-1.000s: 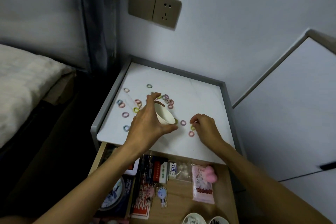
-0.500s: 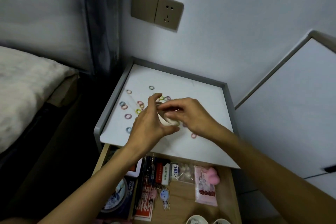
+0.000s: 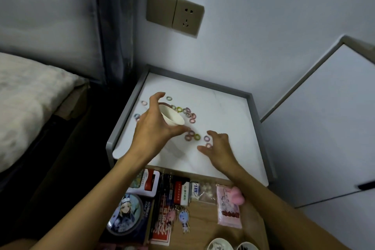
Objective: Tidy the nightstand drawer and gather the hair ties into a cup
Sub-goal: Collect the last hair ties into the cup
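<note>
My left hand (image 3: 155, 128) grips a small white cup (image 3: 172, 117) above the white nightstand top (image 3: 223, 119), tilted with its mouth toward the upper left. Several small coloured hair ties (image 3: 187, 112) lie scattered on the top behind and beside the cup. A brown one and a green hair tie (image 3: 196, 137) lie just right of my left thumb. My right hand (image 3: 218, 149) hovers open over the top, fingers spread, its fingertips next to two pink hair ties (image 3: 207, 138). The open drawer (image 3: 205, 222) below holds assorted items.
The drawer holds a round tin (image 3: 126, 214), card packs (image 3: 162, 227), keychains (image 3: 183, 218), a pink packet (image 3: 228, 210) and two cups (image 3: 220, 245) at the front. A bed (image 3: 26, 103) lies left, a wall socket (image 3: 175, 14) above, a cabinet door (image 3: 328, 124) right.
My right hand has drawn back from the cup's mouth and come down to the right, open beside the pink ties. The left hand kept the cup, lifting it slightly further back.
</note>
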### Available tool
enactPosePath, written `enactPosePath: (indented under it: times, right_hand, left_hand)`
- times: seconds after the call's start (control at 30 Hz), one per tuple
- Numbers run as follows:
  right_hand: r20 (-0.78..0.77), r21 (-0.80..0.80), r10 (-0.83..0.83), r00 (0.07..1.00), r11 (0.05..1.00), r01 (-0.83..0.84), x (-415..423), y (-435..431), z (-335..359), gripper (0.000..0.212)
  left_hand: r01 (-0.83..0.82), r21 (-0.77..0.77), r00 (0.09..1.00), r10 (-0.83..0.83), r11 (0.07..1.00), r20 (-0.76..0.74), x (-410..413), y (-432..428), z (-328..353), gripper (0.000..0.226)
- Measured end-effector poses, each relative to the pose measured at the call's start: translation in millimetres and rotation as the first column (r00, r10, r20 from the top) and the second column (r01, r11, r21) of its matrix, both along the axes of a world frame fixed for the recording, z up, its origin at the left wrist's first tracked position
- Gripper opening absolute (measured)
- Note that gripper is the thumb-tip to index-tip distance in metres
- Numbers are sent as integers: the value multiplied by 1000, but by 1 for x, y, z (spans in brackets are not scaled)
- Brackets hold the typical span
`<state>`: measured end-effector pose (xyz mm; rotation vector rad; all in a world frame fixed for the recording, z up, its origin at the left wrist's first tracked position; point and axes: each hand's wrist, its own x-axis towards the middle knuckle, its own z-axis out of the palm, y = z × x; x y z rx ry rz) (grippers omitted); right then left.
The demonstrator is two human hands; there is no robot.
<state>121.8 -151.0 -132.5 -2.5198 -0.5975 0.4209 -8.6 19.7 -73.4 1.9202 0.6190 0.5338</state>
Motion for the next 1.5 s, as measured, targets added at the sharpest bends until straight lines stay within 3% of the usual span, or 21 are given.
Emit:
enactPosePath:
  times: [0.23, 0.4, 0.57, 0.7, 0.8, 0.93, 1.03, 1.1, 1.2, 1.27, 1.33, 1.4, 1.5]
  right_hand:
    - [174, 87, 47, 984, 994, -63, 10, 52, -16, 22]
    - [262, -1, 108, 959, 994, -112, 16, 54, -18, 8]
    - [189, -33, 125, 974, 992, -120, 14, 54, -9, 3]
    - [91, 145, 5, 996, 989, -19, 22, 54, 22, 3]
    - [87, 227, 9, 996, 973, -29, 27, 57, 59, 3]
    - [74, 267, 243, 967, 929, -254, 10, 71, 103, 8]
    - [31, 68, 559, 829, 826, -559, -16, 81, 109, 16]
    - [18, 31, 636, 772, 771, -636, -19, 84, 107, 28]
    - [-40, 370, 515, 856, 804, -466, 2, 86, 109, 24]
    - [-30, 429, 344, 938, 852, -299, 29, 85, 98, 19]
    - [66, 244, 186, 980, 950, -197, 55, 83, 75, 16]
    - [111, -14, 136, 985, 991, -135, 71, 82, 48, 31]
    - [104, -46, 124, 987, 992, -120, 72, 88, 15, 39]
  left_hand:
    - [-4, 71, 1000, 4, 997, -11, 2, -1, -1, 104]
    - [-10, 88, 999, 13, 996, -39, 3, 2, -5, 105]
    - [-7, 93, 999, 11, 996, -47, -1, 2, -6, 104]
    - [26, 99, 997, -19, 995, -72, -4, -1, -11, 103]
    - [51, 106, 994, -40, 993, -102, -6, -3, -16, 103]
    - [63, 112, 993, -51, 992, -103, -5, -4, -19, 103]
    - [86, 73, 995, -82, 994, -57, -4, -2, -21, 102]
    - [76, 60, 997, -74, 995, -33, -5, 1, -21, 102]
    - [28, 53, 999, -27, 998, -35, -9, 8, -22, 105]
    - [11, 21, 999, -10, 1000, -31, -12, 13, -22, 106]
    - [7, 13, 999, -6, 1000, -37, -16, 16, -22, 107]
    - [5, 12, 999, -5, 1000, -36, -18, 19, -21, 106]
    - [-1, 13, 1000, 2, 1000, -24, -18, 23, -20, 103]
